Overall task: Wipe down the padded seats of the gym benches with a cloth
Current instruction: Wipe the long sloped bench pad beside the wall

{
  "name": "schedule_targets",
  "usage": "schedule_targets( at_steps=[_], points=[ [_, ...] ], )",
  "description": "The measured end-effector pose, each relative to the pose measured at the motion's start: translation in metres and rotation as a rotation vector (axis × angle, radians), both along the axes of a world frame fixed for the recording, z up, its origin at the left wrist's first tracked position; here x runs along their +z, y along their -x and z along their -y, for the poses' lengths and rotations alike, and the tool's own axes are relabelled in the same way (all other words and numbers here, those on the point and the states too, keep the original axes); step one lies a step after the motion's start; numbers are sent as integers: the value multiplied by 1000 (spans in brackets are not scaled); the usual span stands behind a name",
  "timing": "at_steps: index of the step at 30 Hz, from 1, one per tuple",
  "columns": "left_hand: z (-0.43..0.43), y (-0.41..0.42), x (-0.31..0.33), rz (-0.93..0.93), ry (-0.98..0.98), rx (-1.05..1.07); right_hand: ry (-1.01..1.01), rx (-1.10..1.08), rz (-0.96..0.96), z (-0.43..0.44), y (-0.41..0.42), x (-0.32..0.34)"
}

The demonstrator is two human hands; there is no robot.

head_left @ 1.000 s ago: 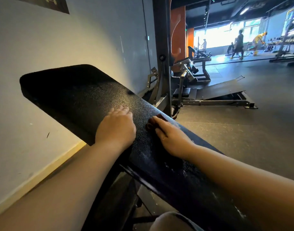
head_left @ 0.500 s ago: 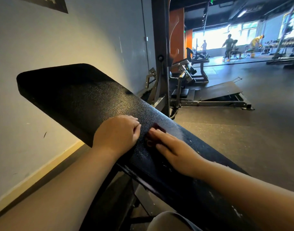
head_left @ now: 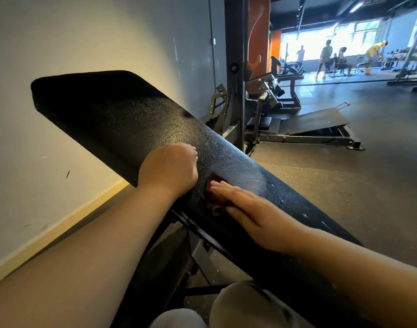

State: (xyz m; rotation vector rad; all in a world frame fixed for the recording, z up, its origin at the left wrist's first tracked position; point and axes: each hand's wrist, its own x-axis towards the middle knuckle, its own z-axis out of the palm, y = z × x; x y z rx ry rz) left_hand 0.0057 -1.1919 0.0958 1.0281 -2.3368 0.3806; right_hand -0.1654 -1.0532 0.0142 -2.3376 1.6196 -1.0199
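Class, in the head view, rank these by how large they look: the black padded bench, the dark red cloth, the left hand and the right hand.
1. Black padded bench, by far the largest.
2. Left hand and right hand: they look alike, so unranked.
3. Dark red cloth, smallest, though the right hand covers most of it.

To your left runs a pale wall [head_left: 89, 39] with a cream skirting board [head_left: 61, 221]. The dark rubber floor [head_left: 344, 185] stretches right, past a black upright post [head_left: 233, 67] and a low weight machine [head_left: 297, 129], toward bright windows [head_left: 321, 43] where people [head_left: 325, 58] stand.
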Motion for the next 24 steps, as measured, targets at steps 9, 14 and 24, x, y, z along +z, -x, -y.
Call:
schedule_targets(
  at_steps=[9,14,24],
  points=[
    [2,2,-4,-30,8,51,45,-69,16,-1,-33,1],
    [-1,2,-1,-12,6,67,-4,-175,108,17,1,3],
    [-3,2,-3,20,17,105,5,-38,39,2,3,-1]
  ],
)
